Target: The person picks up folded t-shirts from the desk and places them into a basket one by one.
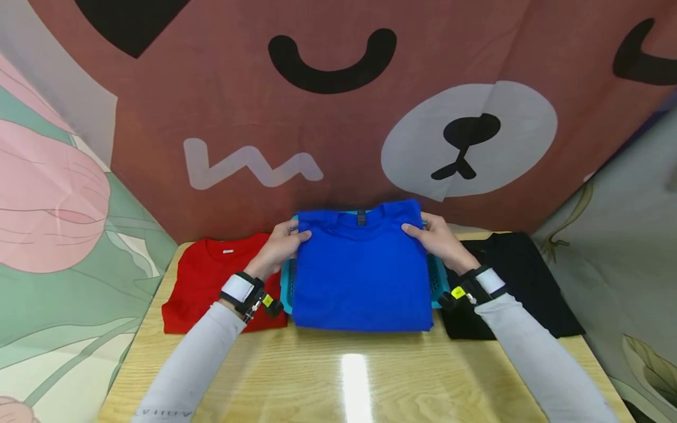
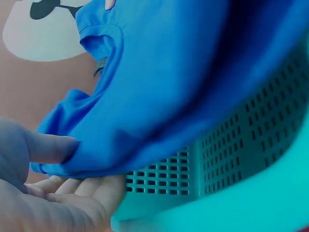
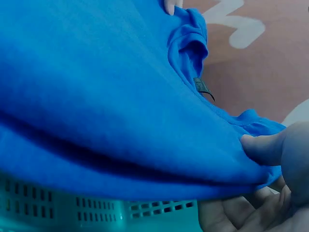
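A folded blue T-shirt (image 1: 362, 276) is held up over a teal plastic basket (image 1: 287, 288), hiding most of it. My left hand (image 1: 282, 244) pinches the shirt's upper left corner, thumb on top and fingers beneath, as the left wrist view shows at the left hand (image 2: 63, 188). At the upper right corner my right hand (image 1: 441, 238) pinches the cloth the same way; in the right wrist view its thumb (image 3: 264, 149) presses on the blue fabric. The collar with a dark neck label (image 1: 361, 218) faces the wall. The basket's perforated wall (image 2: 161, 176) shows below the cloth.
A folded red shirt (image 1: 217, 282) lies left of the basket on the wooden table (image 1: 296, 376). To the right lies a folded black shirt (image 1: 515, 288). A brown cloth backdrop with a bear print (image 1: 338, 117) rises behind the table's far edge.
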A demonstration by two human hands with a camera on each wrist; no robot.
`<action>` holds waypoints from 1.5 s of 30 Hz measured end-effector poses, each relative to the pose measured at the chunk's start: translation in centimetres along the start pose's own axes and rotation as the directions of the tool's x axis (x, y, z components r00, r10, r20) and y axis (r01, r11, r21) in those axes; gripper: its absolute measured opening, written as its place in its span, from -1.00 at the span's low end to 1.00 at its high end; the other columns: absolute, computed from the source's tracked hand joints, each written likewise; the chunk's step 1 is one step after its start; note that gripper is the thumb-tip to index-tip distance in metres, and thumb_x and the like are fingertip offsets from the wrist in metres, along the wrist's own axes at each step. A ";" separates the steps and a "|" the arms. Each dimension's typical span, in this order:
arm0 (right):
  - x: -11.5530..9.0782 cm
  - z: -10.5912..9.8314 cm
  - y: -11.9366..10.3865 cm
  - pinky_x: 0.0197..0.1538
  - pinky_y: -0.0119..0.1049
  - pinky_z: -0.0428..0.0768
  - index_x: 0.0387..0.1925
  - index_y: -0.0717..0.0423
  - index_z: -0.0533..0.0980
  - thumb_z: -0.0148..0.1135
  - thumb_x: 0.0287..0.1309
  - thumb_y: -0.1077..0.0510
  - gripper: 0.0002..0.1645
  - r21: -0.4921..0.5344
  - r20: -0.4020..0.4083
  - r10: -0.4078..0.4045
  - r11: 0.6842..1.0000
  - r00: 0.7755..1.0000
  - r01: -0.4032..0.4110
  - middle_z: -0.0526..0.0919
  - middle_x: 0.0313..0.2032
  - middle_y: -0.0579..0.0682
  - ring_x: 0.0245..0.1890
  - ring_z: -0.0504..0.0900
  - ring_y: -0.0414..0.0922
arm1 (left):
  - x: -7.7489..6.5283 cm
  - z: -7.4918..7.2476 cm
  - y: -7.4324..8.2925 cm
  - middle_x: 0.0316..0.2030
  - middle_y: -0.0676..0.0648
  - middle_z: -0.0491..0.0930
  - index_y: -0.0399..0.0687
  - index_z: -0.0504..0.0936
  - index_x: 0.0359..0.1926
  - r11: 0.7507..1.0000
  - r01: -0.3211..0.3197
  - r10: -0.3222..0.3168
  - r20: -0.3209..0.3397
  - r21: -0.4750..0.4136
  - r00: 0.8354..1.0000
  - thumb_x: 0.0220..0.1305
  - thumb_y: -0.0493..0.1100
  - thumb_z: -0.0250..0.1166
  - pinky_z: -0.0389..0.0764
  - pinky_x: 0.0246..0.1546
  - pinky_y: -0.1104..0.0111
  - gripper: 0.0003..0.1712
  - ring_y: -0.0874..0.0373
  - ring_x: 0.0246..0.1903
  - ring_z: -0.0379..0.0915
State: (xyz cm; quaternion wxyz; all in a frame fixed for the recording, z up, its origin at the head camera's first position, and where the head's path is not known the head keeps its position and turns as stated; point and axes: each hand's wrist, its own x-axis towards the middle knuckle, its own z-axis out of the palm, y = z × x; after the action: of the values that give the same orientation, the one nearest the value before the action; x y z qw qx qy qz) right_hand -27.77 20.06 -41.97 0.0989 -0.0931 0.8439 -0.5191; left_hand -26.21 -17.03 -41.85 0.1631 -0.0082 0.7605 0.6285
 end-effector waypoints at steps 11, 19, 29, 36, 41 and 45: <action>3.1 0.9 1.4 0.20 0.07 0.48 0.23 0.13 0.41 0.06 0.43 -0.09 -0.49 -0.132 0.044 0.123 0.984 0.991 -0.117 0.56 0.13 0.20 0.12 0.50 0.14 | 2.4 -0.1 -0.1 -0.01 -0.21 0.42 -0.23 0.21 0.33 0.989 0.100 -0.097 -0.034 0.104 0.995 0.46 -0.27 0.08 0.60 0.11 0.08 -0.51 -0.05 0.09 0.42; 4.6 1.5 1.0 0.20 0.30 0.49 0.45 0.08 0.20 0.03 0.46 -0.01 -0.37 -0.161 0.118 0.232 0.964 0.965 -0.212 0.37 0.37 0.21 0.30 0.43 0.30 | 3.3 0.9 -0.3 -0.17 -0.22 0.36 -0.32 0.15 0.12 0.935 0.067 -0.058 -0.036 0.349 0.998 0.29 -0.35 0.01 0.58 -0.48 0.33 -0.59 0.03 -0.34 0.33; 5.8 3.2 1.2 -0.17 -0.05 0.73 0.40 0.35 0.11 -0.03 0.46 0.15 -0.38 -0.326 0.075 0.237 0.924 0.969 -0.201 0.45 0.15 0.40 -0.03 0.65 0.21 | 4.6 2.2 0.2 0.42 -0.48 0.09 -0.48 -0.49 0.46 0.699 0.144 -0.165 -0.038 0.701 0.986 0.31 -0.21 0.00 0.64 0.07 0.12 0.01 -0.18 0.11 0.52; 5.4 3.6 -0.2 -0.25 -0.08 0.64 0.40 0.41 0.07 0.12 0.36 0.10 -0.23 -0.646 -0.049 0.113 0.754 0.992 -0.118 0.54 0.06 0.36 -0.19 0.65 0.11 | 3.2 4.1 2.0 0.40 -0.40 0.05 -0.36 -0.10 0.42 0.525 0.065 -0.087 -0.022 0.849 0.996 0.43 -0.01 0.10 0.38 0.34 -0.03 -0.18 -0.31 0.33 0.23; 4.9 4.3 -1.5 -0.12 0.20 0.66 0.33 0.28 0.25 0.22 0.30 0.09 -0.32 -0.755 -0.075 0.008 0.652 0.997 -0.062 0.53 0.10 0.31 0.00 0.63 0.21 | 2.5 4.7 3.2 0.05 -0.31 0.50 -0.32 0.39 0.14 0.437 -0.045 -0.060 0.078 0.899 0.995 0.43 -0.06 0.11 0.57 0.04 0.09 -0.55 -0.19 0.03 0.49; 5.0 5.0 -1.3 -0.33 -0.05 0.68 0.00 0.22 0.51 0.23 0.30 0.11 -0.67 -0.777 0.007 -0.022 0.629 1.000 0.019 0.63 -0.13 0.19 -0.23 0.68 0.09 | 2.8 5.1 2.6 -0.16 -0.23 0.63 -0.23 0.58 -0.09 0.371 -0.115 -0.188 0.196 0.921 0.962 0.45 -0.08 0.07 0.57 -0.17 0.20 -0.69 -0.03 -0.19 0.54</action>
State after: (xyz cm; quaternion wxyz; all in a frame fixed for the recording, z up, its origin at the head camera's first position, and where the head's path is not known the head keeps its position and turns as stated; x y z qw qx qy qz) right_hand -31.15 13.89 -43.35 0.0420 -0.1355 0.9842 -0.1064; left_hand -28.23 -11.01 -40.88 0.2545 0.1528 0.9511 0.0849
